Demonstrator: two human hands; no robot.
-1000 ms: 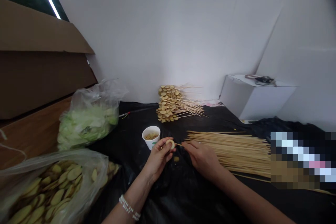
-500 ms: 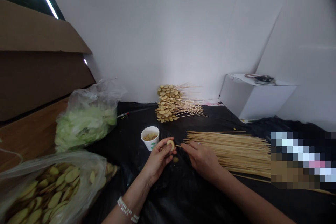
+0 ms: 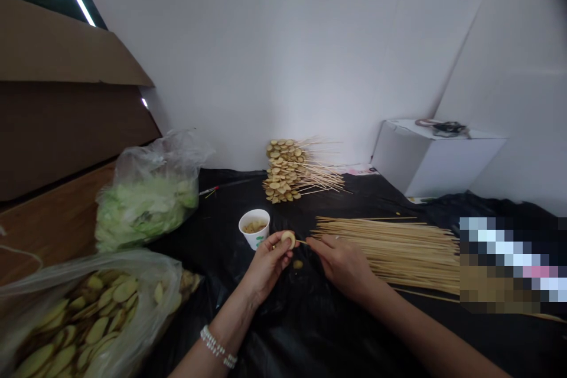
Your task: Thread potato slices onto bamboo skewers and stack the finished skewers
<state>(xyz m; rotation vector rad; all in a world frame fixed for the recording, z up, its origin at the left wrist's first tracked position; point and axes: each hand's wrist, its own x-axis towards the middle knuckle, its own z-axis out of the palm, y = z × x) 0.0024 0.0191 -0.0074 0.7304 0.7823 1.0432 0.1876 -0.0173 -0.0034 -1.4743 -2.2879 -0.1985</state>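
Observation:
Between the thumb and fingers of my left hand [image 3: 267, 263] is a pale round potato slice [image 3: 287, 239]. My right hand [image 3: 343, 263] pinches a thin wooden skewer [image 3: 302, 241], whose near end points at the slice; whether its tip has gone in, I cannot tell. Just below my fingers one loose slice [image 3: 298, 264] lies on the black plastic sheet [image 3: 283, 331]. A white paper cup [image 3: 254, 240] with small pale pieces in it stands left of my hands. To the right, beside my right hand, lies a spread of bare skewers [image 3: 407, 254].
Filled skewers [image 3: 283, 171] are piled at the back. On the left are a clear bag of cut greens [image 3: 146, 207] and an open bag of potato slices [image 3: 100, 313]. A white box [image 3: 443, 159] stands back right, a cardboard box [image 3: 66, 130] far left.
My hands stay close together, and the slice has turned slightly in my left fingers. The whole view has shifted a little; nothing else has visibly moved.

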